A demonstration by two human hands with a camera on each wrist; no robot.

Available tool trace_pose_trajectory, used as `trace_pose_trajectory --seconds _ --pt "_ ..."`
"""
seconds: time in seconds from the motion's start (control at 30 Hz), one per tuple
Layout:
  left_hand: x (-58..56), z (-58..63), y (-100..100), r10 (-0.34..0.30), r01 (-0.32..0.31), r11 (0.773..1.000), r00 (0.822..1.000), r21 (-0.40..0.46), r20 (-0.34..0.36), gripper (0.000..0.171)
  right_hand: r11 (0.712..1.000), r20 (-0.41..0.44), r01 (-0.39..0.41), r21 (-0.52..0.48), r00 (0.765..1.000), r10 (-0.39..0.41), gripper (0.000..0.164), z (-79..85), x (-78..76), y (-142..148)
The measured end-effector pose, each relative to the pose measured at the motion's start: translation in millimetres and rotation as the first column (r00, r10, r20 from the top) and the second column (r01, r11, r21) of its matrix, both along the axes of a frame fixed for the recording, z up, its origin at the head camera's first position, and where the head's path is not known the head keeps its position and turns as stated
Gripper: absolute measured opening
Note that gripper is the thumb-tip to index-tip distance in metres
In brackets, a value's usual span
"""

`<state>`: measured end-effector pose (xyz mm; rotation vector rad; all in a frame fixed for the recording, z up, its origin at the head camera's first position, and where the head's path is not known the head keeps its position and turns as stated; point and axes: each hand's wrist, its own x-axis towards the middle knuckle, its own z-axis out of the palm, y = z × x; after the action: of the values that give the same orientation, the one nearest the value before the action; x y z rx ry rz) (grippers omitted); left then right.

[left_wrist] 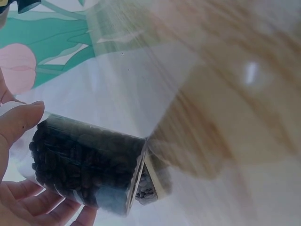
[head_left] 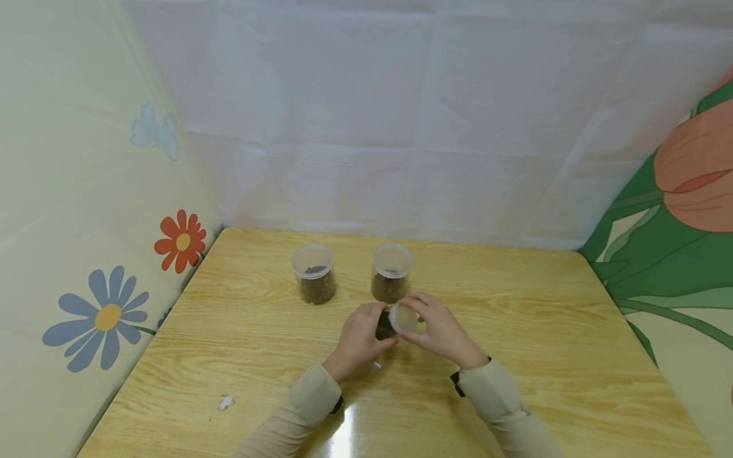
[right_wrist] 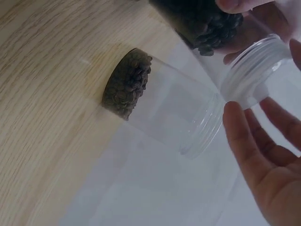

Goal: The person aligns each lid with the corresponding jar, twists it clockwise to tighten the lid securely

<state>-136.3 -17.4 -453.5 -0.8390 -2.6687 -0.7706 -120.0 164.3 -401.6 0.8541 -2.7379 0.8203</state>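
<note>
My left hand (head_left: 357, 332) grips a clear jar (left_wrist: 87, 162) of dark beans that look like coffee beans. The jar is tilted on its side, its base facing left in the head view. At the other end, my right hand (head_left: 443, 331) has thumb and fingers around the clear lid (right_wrist: 256, 70), the thumb touching its edge. Just behind the hands stands a second clear jar (head_left: 390, 273), with brown contents in its lower part. A third similar jar (head_left: 314, 275) is upright to the left.
The wood-grain table (head_left: 544, 350) has a small white worn patch (head_left: 226, 402) at front left. A small white piece or glint (head_left: 376, 364) shows below the left hand. White cloth (head_left: 366, 127) hangs behind; printed flower cloths (head_left: 109, 318) flank the sides.
</note>
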Motion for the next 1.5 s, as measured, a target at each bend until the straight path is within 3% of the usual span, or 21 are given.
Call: trace_pose_trajectory --seconds 0.17,0.43,0.6,0.83,1.07,1.3,1.5 --pt "0.4 1.3 0.4 -0.004 0.004 1.0 1.0 0.003 -0.005 0.061 0.999 0.003 0.023 0.023 1.0 -0.023 0.052 1.6 1.5 -0.1" --pt "0.3 -0.3 0.2 -0.014 0.014 1.0 1.0 0.01 -0.018 0.061 0.99 -0.027 -0.108 0.09 0.993 0.111 0.057 5.0 -2.1 9.4" --pt "0.5 0.2 0.2 -0.017 0.017 1.0 0.999 0.002 -0.03 0.06 0.984 -0.033 -0.129 0.126 0.99 0.134 0.056 4.1 -3.5 10.1" --pt "0.2 0.4 0.8 -0.019 0.018 1.0 0.999 -0.017 -0.031 0.061 0.99 -0.036 -0.069 0.12 0.997 0.074 0.051 4.8 -1.8 5.4" --pt "0.8 0.9 2.2 -0.012 0.01 0.999 0.999 -0.042 -0.048 0.061 1.0 0.024 0.006 0.028 1.0 -0.007 0.047 2.9 0.1 -0.4" --pt "1.7 -0.1 4.8 0.001 -0.004 0.998 0.999 -0.056 -0.048 0.06 0.993 0.063 0.117 -0.018 0.991 -0.116 0.049 1.5 3.5 -5.5" --pt "2.5 -1.4 5.5 0.014 -0.019 0.997 0.998 -0.074 -0.062 0.06 0.986 0.079 0.166 -0.032 0.983 -0.163 0.047 -0.3 4.8 -7.8"
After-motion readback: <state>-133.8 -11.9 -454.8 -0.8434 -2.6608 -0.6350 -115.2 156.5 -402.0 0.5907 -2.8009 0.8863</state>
